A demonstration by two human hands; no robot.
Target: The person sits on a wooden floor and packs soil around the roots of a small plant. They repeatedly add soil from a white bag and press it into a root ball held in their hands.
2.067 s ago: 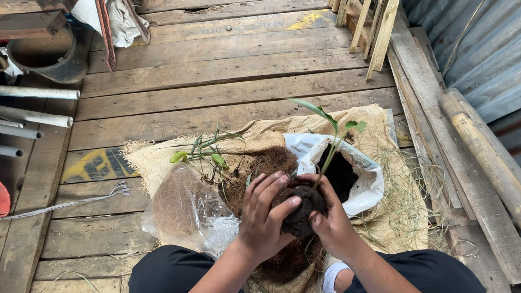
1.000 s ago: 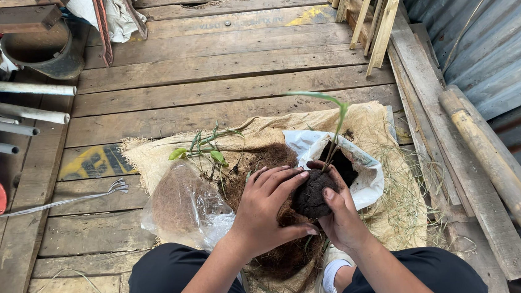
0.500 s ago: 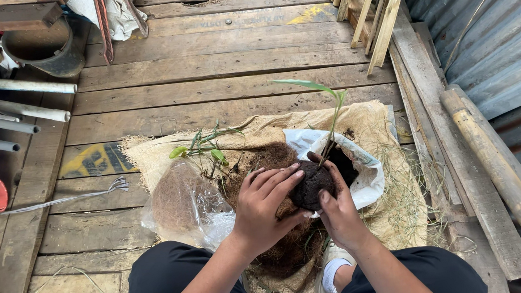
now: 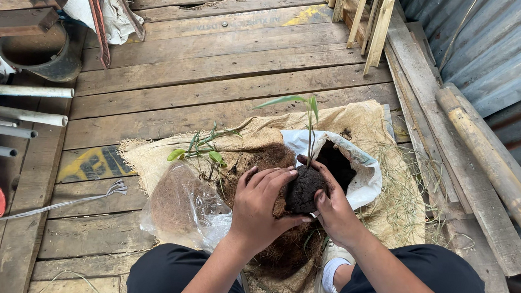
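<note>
Both hands meet over a dark soil ball (image 4: pixel 304 189) held just above a heap of brown coconut fibre (image 4: pixel 281 250), near the middle of the scene and close to the person's knees. The left hand (image 4: pixel 259 211) cups the ball from the left, its fingers curled over the top and side and pressed to the soil. The right hand (image 4: pixel 333 206) closes on it from the right and near side, thumb up against the ball, so the two hands grip it between them. A thin seedling (image 4: pixel 309 121) rises from the top of the ball, its stem upright and its long green leaves bending to the left at the tip. Just right of the ball and beyond it lies a white bag (image 4: pixel 361 169) with dark soil showing in its open mouth; whether the ball touches the bag's rim is hard to tell from this angle. To the left sits a clear plastic bag (image 4: pixel 178 205) stuffed with pale fibre, and a few more small green seedlings (image 4: pixel 202 151) lie beyond it. All of this rests on a burlap sack (image 4: pixel 370 119) spread over the wooden plank floor (image 4: pixel 217 63). Far left, grey pipes (image 4: pixel 14 91) lie side by side.
</note>
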